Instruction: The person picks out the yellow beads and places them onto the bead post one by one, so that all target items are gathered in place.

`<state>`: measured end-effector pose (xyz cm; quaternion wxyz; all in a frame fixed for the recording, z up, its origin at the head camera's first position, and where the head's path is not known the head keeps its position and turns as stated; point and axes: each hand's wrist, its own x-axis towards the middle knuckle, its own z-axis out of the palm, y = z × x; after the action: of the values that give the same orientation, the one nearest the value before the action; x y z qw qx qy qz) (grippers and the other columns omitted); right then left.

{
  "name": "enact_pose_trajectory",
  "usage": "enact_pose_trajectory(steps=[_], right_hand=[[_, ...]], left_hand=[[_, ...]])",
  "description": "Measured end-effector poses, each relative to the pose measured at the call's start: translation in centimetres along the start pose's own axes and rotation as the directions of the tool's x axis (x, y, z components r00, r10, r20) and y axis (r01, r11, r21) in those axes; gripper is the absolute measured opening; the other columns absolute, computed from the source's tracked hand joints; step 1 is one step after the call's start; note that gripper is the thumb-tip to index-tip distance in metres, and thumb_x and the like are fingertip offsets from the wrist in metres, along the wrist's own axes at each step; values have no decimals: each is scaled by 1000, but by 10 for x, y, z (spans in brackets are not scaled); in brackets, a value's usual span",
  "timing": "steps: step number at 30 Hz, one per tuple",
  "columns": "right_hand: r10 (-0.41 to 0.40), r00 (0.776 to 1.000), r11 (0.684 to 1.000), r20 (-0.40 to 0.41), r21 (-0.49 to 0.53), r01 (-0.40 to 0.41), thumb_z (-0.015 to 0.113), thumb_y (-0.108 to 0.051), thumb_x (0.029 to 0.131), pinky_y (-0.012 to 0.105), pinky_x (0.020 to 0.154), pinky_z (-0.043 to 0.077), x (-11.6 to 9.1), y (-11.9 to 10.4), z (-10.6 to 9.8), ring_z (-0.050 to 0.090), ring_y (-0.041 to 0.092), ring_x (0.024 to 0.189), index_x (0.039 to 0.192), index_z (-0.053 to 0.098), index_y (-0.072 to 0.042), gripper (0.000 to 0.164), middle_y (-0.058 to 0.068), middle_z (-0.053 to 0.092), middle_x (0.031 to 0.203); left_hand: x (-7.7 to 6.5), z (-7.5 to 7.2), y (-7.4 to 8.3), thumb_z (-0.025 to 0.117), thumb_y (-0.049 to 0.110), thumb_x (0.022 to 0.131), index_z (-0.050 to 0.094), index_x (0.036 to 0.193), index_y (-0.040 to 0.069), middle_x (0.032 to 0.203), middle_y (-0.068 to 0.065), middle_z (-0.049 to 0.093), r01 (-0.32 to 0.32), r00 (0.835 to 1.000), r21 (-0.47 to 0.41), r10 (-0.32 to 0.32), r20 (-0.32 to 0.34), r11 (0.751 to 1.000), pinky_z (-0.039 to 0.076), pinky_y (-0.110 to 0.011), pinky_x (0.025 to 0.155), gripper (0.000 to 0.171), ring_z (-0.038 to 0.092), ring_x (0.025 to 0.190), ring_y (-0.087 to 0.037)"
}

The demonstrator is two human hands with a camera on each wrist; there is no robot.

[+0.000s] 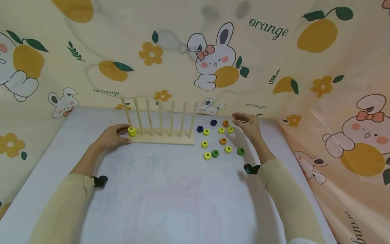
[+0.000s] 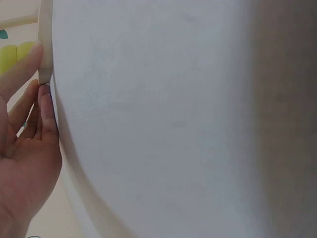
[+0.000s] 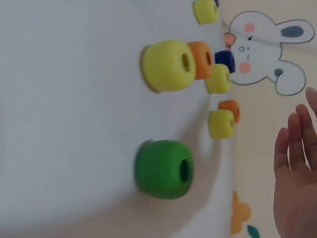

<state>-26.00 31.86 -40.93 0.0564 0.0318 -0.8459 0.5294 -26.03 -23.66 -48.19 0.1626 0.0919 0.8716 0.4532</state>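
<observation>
White tabletop (image 1: 122, 210), faint printed drawing visible in its surface; clock positions below are read from its centre, head view. Nearest: pale sleeves (image 1: 58, 210) at 8 and 4 o'clock, with a black wrist piece (image 1: 100, 181) at each cuff.

Loose beads at 1 to 2 o'clock, twelve counted, scattered. Form: squat, round-shouldered barrels, smooth, each with a hole. Six yellow beads (image 1: 207, 158) are spread through the group; two green beads (image 1: 215, 155) lie toward its near side. Of two orange beads (image 1: 223, 143), one sits mid-group, one at the far side near two dark blue beads (image 1: 199, 129). Right wrist view: nearest green bead shows even, saturated colour and a dark round hole.

Left hand (image 1: 113, 137) at 10 o'clock: fingers grasp the left end of the wooden rack (image 1: 163, 138), thumb at its front edge. Rack at 11 to 12 o'clock: pale wood, flat oblong base, seven slender pegs in a row. Yellow pair (image 1: 132, 132) stacked at the foot of the leftmost peg.

Right hand (image 1: 250, 128) at 2 o'clock, beside the beads; fingers released, loosely extended.

Farthest: cream cloth (image 1: 128, 37) printed with rabbits, fruit and flowers.
</observation>
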Motion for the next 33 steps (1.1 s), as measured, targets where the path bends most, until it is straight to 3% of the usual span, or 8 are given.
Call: enact_pose_trajectory(steps=[4,8,12,15,19,33], right_hand=[[6,1000,1000,-13,30,-5,72,-3,90,17,90,53,5,25,2,62,30,113,123,67,1,33,20,66,123],[9,1000,1000,-18,-5,-9,72,-5,91,27,100,51,8,51,4,62,27,114,123,68,-4,33,14,67,124],[102,995,993,-17,-54,-103,70,-13,94,40,109,44,6,66,6,58,25,120,127,66,-9,34,11,65,129],[195,981,978,-15,-69,-196,69,-17,95,42,111,41,4,72,7,55,24,123,129,66,-13,35,8,63,132],[257,966,963,4,-84,-256,69,-17,95,41,111,41,2,78,8,55,25,122,130,65,-12,36,9,63,132],[293,956,946,19,-149,-287,75,-20,90,41,107,46,7,87,12,56,26,120,132,64,-13,44,10,63,130]], left_hand=[[-1,0,0,79,12,86,35,149,-6,149,-28,41,-1,1000,0,1,-8,1000,34,-50,115,80,40,137,-42],[-1,1,1,79,12,86,35,149,-6,149,-28,41,-9,1000,-8,9,-11,1000,35,-50,115,80,40,137,-42],[1,1,-1,78,10,86,35,149,-6,150,-28,41,-6,1000,-16,6,-7,1000,35,-49,115,78,40,138,-42],[2,0,-2,78,9,86,35,149,-5,150,-26,41,-2,1000,-17,1,-6,1000,34,-47,116,78,40,138,-40],[1,0,-3,79,10,85,36,149,-5,149,-27,42,-7,1000,-12,6,-9,1000,35,-48,115,78,41,138,-41],[1,2,-2,79,11,85,36,149,-5,149,-27,42,-1,1000,-17,0,-17,1000,35,-49,115,78,41,137,-42]])
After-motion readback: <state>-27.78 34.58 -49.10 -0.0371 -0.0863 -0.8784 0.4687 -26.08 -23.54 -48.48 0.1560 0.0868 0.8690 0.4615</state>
